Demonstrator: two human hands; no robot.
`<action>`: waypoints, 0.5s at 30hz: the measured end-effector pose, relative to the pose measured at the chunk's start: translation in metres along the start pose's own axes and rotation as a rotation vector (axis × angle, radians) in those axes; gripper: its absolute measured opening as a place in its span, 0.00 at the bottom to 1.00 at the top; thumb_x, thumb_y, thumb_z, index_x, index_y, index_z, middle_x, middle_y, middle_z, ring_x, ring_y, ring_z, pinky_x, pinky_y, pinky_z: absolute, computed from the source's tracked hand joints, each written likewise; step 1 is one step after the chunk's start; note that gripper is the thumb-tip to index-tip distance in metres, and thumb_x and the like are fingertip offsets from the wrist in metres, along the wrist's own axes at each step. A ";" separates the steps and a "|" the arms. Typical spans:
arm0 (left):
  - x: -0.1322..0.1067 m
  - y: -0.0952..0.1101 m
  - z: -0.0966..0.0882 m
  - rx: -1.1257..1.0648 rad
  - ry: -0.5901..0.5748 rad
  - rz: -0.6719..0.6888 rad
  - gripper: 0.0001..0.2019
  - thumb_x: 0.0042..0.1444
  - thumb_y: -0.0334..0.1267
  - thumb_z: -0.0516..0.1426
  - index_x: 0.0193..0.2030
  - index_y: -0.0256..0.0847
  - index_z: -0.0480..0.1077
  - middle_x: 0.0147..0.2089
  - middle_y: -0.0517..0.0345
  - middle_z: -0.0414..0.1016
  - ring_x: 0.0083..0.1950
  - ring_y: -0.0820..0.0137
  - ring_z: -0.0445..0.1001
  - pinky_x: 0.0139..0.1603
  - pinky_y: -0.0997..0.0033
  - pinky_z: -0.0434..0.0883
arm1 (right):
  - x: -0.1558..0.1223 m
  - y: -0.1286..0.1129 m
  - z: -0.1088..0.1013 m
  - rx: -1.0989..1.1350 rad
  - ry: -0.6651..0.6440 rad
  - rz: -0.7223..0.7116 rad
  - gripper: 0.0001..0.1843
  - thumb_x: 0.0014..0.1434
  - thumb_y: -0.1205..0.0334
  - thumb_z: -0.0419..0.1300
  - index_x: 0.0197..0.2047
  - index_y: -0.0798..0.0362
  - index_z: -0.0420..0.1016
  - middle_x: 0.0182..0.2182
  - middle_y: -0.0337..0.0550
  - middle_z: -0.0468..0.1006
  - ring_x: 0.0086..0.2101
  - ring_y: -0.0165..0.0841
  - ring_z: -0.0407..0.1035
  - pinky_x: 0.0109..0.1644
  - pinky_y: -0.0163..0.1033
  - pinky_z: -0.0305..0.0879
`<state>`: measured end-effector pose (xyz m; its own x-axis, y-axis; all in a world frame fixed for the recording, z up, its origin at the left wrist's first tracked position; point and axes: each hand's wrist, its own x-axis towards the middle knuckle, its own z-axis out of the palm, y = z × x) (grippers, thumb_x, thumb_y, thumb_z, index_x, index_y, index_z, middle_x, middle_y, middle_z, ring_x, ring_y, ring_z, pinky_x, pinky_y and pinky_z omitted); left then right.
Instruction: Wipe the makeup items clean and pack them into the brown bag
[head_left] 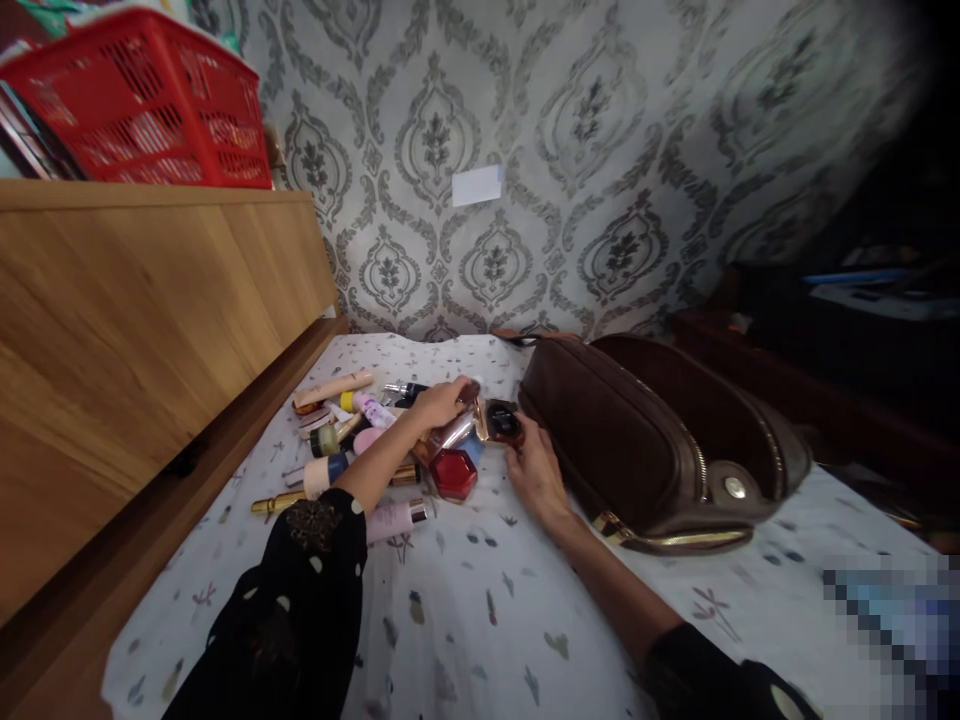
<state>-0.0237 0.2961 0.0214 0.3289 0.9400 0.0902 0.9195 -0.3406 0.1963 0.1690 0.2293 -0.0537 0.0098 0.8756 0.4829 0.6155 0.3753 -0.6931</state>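
Note:
My left hand [442,404] reaches over a pile of cosmetics with its fingers closed round a small brownish thing [469,391]; its kind is hard to make out. My right hand [538,470] grips a dark bottle with gold trim [502,421] from its right side, close to the left fingertips. Just below them lie a pink bottle [455,430] and a red hexagonal container [454,474]. A pale pink tube [396,520] rests under my left forearm. Right of my right hand, a brown leather bag [600,430] stands with its zipper undone.
More cosmetics lie left of my arm, among them a gold tube [277,503], a blue-lidded jar [325,474] and a peach tube [343,386]. A wooden cabinet [150,330] bounds the left, with a red basket [150,100] on top. Behind is a patterned wall [525,120].

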 end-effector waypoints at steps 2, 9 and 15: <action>0.001 -0.001 -0.001 0.028 0.034 -0.039 0.22 0.63 0.33 0.50 0.63 0.48 0.61 0.53 0.49 0.74 0.52 0.57 0.75 0.49 0.59 0.72 | 0.000 0.000 0.000 0.010 -0.009 0.006 0.30 0.56 0.64 0.52 0.63 0.53 0.62 0.50 0.53 0.72 0.50 0.44 0.70 0.56 0.53 0.67; -0.019 0.002 -0.010 0.055 0.073 0.045 0.16 0.64 0.38 0.51 0.58 0.43 0.67 0.57 0.46 0.70 0.60 0.57 0.67 0.59 0.57 0.66 | -0.002 -0.003 0.002 -0.047 -0.099 -0.052 0.35 0.59 0.54 0.58 0.68 0.50 0.58 0.63 0.58 0.61 0.62 0.50 0.61 0.62 0.58 0.61; -0.053 -0.003 -0.020 0.109 -0.034 0.148 0.16 0.64 0.45 0.53 0.58 0.54 0.69 0.55 0.56 0.75 0.59 0.58 0.68 0.60 0.55 0.64 | -0.008 -0.010 0.006 -0.234 -0.157 -0.156 0.29 0.59 0.64 0.59 0.64 0.41 0.67 0.70 0.49 0.48 0.66 0.55 0.53 0.63 0.61 0.58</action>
<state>-0.0483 0.2473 0.0351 0.4680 0.8804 0.0767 0.8777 -0.4731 0.0764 0.1580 0.2207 -0.0535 -0.2096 0.8560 0.4727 0.7647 0.4447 -0.4663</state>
